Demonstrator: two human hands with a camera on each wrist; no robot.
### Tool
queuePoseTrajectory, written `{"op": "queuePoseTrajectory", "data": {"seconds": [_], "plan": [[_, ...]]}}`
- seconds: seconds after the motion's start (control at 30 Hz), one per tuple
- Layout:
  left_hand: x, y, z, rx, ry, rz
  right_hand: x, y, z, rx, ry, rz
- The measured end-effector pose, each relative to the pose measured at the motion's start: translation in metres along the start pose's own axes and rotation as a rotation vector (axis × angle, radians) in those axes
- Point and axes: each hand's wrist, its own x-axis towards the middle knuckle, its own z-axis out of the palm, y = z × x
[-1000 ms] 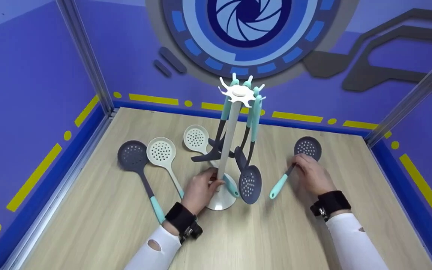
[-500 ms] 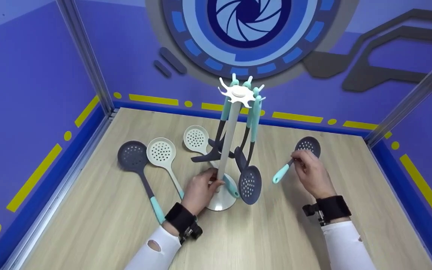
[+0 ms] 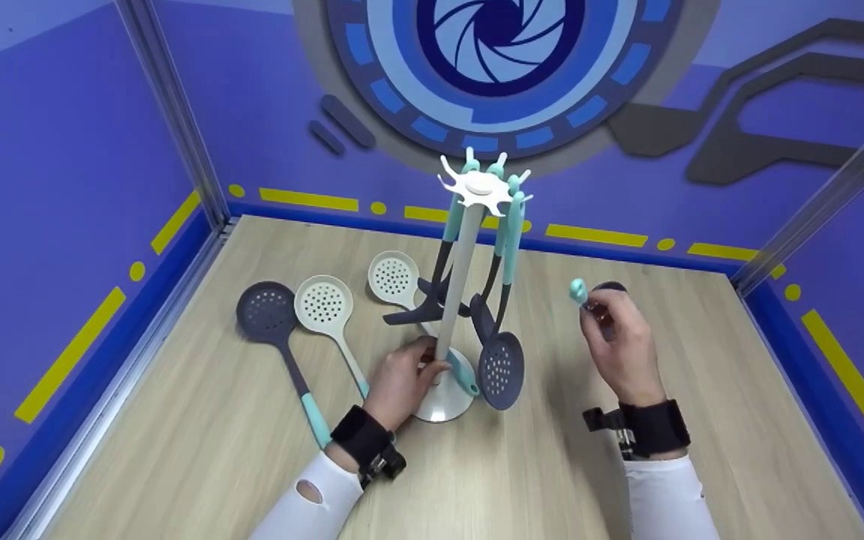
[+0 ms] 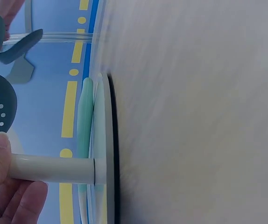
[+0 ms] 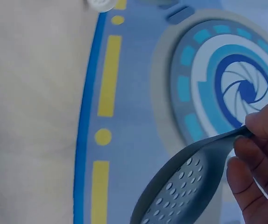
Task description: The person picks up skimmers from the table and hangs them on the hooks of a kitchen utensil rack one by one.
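Observation:
My left hand [image 3: 400, 379] holds the pale post [image 4: 54, 169] of a white utensil stand low down, just above its round base [image 3: 443, 409]. Thumb and fingers lie on either side of the post in the left wrist view. On the right, my right hand [image 3: 623, 341] pinches a dark grey skimmer [image 5: 176, 186] by its neck, raised off the table. Its turquoise handle [image 3: 578, 291] points toward the head camera; the hand hides most of its bowl there. Several turquoise-handled utensils hang from the stand's hooked top [image 3: 479, 182], among them a dark skimmer [image 3: 502, 371].
Left of the stand, a dark skimmer [image 3: 265, 311] and a white skimmer [image 3: 323, 304] lie on the wooden table [image 3: 537, 465]. Another white skimmer [image 3: 393, 276] lies partly behind the stand, its turquoise handle end by the base. Blue printed walls [image 3: 49, 187] enclose the table.
My right hand has lifted the dark skimmer from the table and tilted it, so its handle swings up and away from the front. My left hand has stayed on the post.

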Motion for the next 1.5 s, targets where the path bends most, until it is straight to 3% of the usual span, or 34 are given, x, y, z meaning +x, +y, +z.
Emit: {"op": "queuePoseTrajectory", "data": {"seconds": [0.2, 0.47, 0.63, 0.83, 1.1, 1.5], "plan": [[0.000, 0.000, 0.000, 0.018, 0.010, 0.010, 0.007, -0.021, -0.003, 0.076, 0.069, 0.084], [0.000, -0.001, 0.000, -0.027, -0.003, 0.001, 0.012, -0.048, -0.009, 0.068, 0.110, 0.153], [0.000, -0.002, 0.001, -0.036, 0.001, 0.002, 0.014, -0.069, -0.015, 0.076, 0.114, 0.140], [0.000, -0.002, -0.001, -0.029, -0.024, -0.020, 0.017, -0.093, -0.014, 0.090, 0.087, 0.068], [0.001, -0.001, -0.002, 0.003, -0.059, 0.026, 0.010, -0.081, -0.002, 0.115, 0.066, 0.020], [0.000, 0.000, 0.002, -0.026, -0.010, 0.050, 0.008, -0.087, 0.002, 0.161, 0.053, -0.010]]}}
